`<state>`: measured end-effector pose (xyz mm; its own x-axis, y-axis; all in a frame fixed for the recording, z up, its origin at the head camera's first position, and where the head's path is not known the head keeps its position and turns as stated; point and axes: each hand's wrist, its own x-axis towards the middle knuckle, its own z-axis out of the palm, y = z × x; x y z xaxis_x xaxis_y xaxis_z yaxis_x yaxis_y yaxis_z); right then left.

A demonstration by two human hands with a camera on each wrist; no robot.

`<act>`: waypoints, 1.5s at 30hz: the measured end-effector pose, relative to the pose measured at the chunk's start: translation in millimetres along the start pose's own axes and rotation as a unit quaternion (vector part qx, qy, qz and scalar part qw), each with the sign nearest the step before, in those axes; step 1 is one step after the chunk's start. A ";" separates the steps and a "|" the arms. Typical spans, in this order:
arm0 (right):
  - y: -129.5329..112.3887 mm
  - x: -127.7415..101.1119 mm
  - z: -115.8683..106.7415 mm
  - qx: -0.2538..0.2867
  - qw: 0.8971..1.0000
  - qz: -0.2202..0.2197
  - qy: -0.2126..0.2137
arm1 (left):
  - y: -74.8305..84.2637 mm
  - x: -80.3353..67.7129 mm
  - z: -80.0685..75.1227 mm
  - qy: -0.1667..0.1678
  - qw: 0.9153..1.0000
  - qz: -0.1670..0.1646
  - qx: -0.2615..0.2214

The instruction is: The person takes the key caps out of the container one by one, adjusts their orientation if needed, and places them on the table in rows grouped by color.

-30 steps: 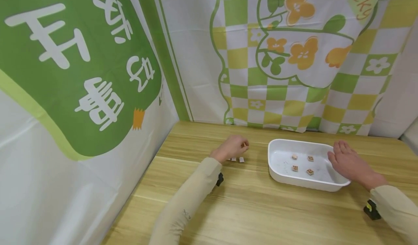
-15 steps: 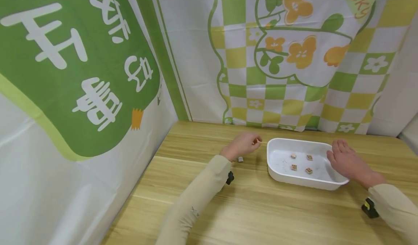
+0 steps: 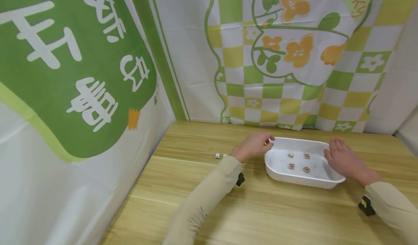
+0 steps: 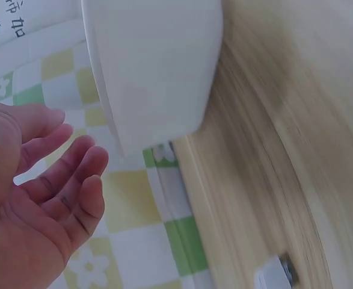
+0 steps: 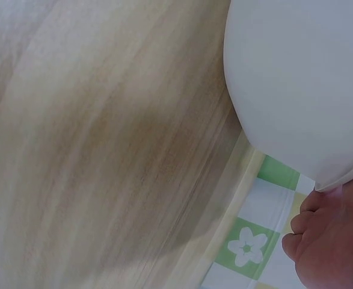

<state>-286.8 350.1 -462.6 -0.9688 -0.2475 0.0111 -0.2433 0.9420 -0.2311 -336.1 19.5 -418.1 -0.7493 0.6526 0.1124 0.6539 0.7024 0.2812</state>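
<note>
Reaching the white tray, left hand spreads relaxed fingers; right hand rests flat; cloth reads "ucky".

Both arms are covered by long, close-fitting beige sleeves reaching to the wrists. On the left sleeve, creases and a small dark mark are seen near the forearm. A small black device is strapped at the left wrist; a similar black one with a yellow spot is worn at the right wrist. Both hands are bare.
</note>
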 end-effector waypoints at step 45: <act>-2.2 -0.4 1.9 -0.007 1.000 -0.006 0.020 | 59.6 43.5 53.8 -0.020 0.997 -0.073 0.014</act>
<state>-285.8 347.7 -463.9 -0.9667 -0.2505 0.0522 -0.2559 0.9422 -0.2164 -324.1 105.1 -447.7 -0.8322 0.5534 0.0351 0.5417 0.7978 0.2646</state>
